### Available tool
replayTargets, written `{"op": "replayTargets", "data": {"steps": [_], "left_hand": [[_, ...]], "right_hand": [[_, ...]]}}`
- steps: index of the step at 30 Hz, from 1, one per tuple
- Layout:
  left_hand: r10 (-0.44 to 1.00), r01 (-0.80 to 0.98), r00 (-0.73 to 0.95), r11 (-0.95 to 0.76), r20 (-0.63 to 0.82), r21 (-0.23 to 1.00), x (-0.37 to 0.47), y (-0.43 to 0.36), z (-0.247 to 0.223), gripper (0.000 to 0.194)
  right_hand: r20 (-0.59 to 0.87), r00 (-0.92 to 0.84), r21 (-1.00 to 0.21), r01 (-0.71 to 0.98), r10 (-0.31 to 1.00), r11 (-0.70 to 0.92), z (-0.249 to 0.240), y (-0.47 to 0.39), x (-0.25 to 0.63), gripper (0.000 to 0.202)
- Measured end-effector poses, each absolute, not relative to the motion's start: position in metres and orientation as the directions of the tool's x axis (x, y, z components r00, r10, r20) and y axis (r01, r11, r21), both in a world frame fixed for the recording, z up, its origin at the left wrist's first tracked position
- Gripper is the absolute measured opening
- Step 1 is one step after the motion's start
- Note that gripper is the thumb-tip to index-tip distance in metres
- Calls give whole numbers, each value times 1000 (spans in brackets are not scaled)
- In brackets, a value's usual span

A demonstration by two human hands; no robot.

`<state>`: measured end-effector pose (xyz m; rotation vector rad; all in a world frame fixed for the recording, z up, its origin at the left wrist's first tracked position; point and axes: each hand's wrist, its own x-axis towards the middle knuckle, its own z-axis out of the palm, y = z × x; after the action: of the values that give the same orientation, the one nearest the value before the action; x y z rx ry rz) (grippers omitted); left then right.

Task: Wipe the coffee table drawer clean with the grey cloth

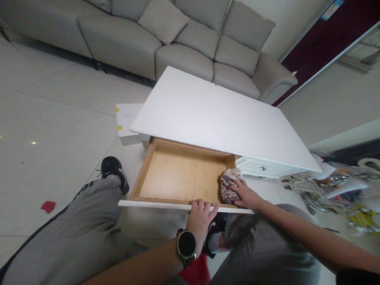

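Observation:
A pulled-out wooden drawer [175, 172] with a white front juts from the white coffee table [219, 114]. My left hand [201, 219], a watch on its wrist, has its fingers hooked over the top edge of the drawer front. In the drawer's right front corner, my right hand [245, 194] grips a bunched patterned cloth [229, 178], pale with dark brown markings. The cloth rests against the drawer's right side wall. Part of it is hidden under my fingers.
A grey sofa [184, 59] stands behind the table, and a white box [129, 136] sits by its left end. Cables and mixed items [314, 190] are heaped on the floor at right. My legs flank the drawer. A red scrap [48, 206] lies at left.

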<state>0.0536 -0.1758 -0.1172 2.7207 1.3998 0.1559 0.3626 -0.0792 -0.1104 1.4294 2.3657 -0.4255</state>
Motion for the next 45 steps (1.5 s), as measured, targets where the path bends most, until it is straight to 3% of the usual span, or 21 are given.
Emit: {"op": "replayTargets", "data": {"steps": [13,33,45], "left_hand": [[823,811,564,-567,65,142,56,-176,-127,53],[797,785,604,-597,15,166,56,-170,-132,52],[808,801,582,-589,91,108,59,-167,-132,48]], "right_hand": [[-369,-325,78,923,871,378,-105,-56,336,57],[-242,-237,259,919,941,298,-118,36,327,56],[-301,-219,315,896,928,314,-110,38,321,52]]}}
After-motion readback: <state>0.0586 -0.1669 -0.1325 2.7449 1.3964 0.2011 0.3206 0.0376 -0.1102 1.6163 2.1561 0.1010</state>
